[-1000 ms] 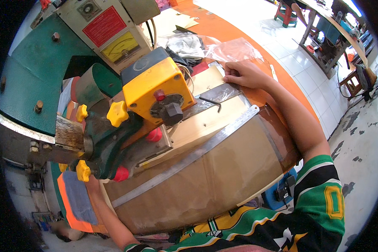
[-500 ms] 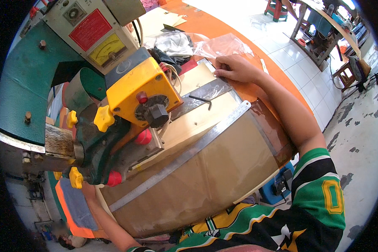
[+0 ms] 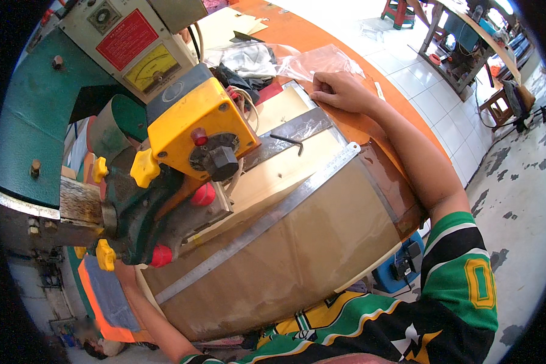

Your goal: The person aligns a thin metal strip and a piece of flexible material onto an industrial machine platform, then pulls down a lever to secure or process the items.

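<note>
My right hand (image 3: 344, 93) is loosely curled by the far right end of the work board, beside a flat metal strip (image 3: 291, 138) with clear film on it. Nothing shows between its fingers. My left forearm (image 3: 155, 315) reaches in at the lower left. Only part of my left hand (image 3: 125, 276) shows; its fingers are hidden behind the machine. Between my arms a long steel ruler (image 3: 255, 224) lies slantwise across a brown-covered board (image 3: 309, 255). A black hex key (image 3: 290, 142) rests on the pale board (image 3: 279, 173) and metal strip.
A green press machine (image 3: 30, 121) fills the left, with a yellow control box (image 3: 203, 130), yellow knobs (image 3: 144, 168) and a gauge panel (image 3: 151, 67). Cloth and clear plastic (image 3: 321, 64) lie on the orange table (image 3: 285, 30). A blue box (image 3: 394, 267) stands below the board.
My right hand's thumb and fingers have shifted slightly at the board's end. The whole view has moved a little; the ruler and hex key lie as before.
</note>
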A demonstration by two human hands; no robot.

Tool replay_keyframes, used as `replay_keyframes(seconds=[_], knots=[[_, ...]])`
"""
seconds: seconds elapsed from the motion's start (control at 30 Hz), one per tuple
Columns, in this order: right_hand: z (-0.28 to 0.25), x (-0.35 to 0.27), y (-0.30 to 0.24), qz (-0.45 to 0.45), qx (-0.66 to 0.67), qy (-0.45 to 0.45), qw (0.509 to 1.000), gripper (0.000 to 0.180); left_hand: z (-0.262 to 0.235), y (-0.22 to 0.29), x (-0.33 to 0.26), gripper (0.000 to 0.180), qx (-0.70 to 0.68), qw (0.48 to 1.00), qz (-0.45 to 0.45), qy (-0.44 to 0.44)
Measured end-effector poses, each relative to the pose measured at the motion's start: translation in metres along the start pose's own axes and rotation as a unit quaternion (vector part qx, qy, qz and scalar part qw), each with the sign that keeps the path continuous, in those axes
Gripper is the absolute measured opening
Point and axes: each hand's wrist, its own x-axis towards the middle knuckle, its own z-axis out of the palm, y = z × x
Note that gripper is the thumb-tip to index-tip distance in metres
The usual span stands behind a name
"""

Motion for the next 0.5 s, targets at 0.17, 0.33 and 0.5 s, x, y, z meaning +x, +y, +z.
replay_keyframes(seconds=[0.17, 0.33, 0.5], knots=[[-0.008, -0.001, -0.002, -0.029, -0.01, -0.027, 0.999, 0.03, -0.004, -0.008, 0.004, 0.04, 0.038, 0.999, 0.0, -0.028], [-0.035, -0.011, -0.014, 0.037, 0.119, -0.221, 0.967, 0.052, 0.01, 0.024, 0.013, 0.039, 0.106, 0.991, -0.059, -0.052], [-0.031, -0.002, -0.026, -0.01, 0.096, -0.233, 0.968, 0.062, -0.019, -0.058, 0.011, 0.036, 0.03, 0.999, 0.009, 0.02]])
